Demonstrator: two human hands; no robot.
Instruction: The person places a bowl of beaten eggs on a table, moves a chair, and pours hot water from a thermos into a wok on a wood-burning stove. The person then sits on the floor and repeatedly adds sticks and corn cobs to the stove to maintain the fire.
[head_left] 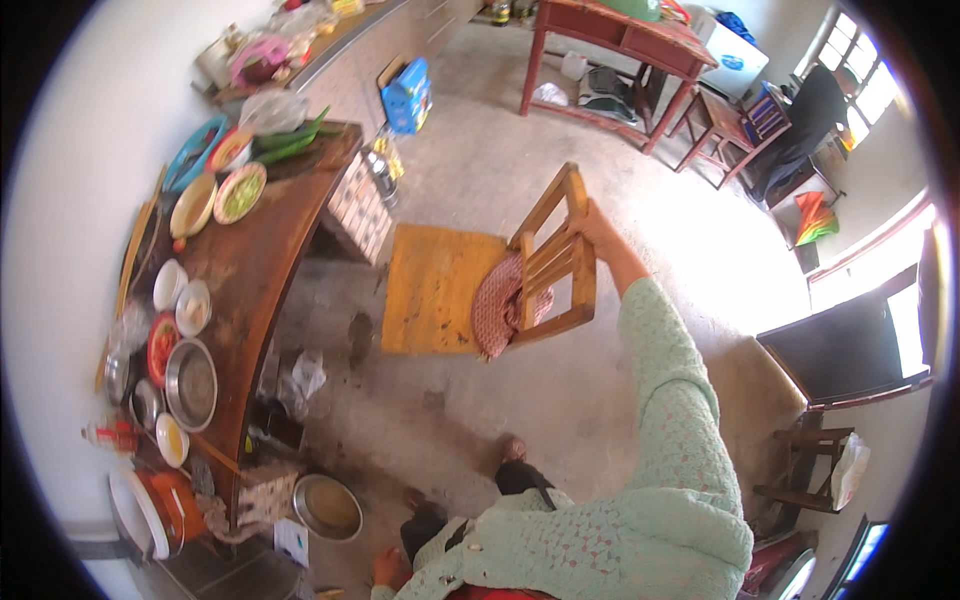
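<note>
A wooden chair (pixel 436 290) with a yellow-brown seat stands on the floor in front of me. My right hand (pixel 597 230) is closed around the top of its slatted backrest, at the end of my outstretched arm. Against the backrest, a red-and-white patterned cloth (pixel 497 308) lies bunched on the seat and pokes through the slats. Low in the picture, my left hand (pixel 392 568) hangs beside my leg, near a metal basin (pixel 328 507) on the floor. Its fingers are too small and partly hidden to read.
Along the left wall runs a brown table (pixel 232 265) with bowls, a steel basin (pixel 191 384) and green vegetables (pixel 290 142). An orange bucket (pixel 172 510) stands at its near end. Farther off are a red table (pixel 620 45), another chair (pixel 722 128) and a person in dark clothes (pixel 808 120).
</note>
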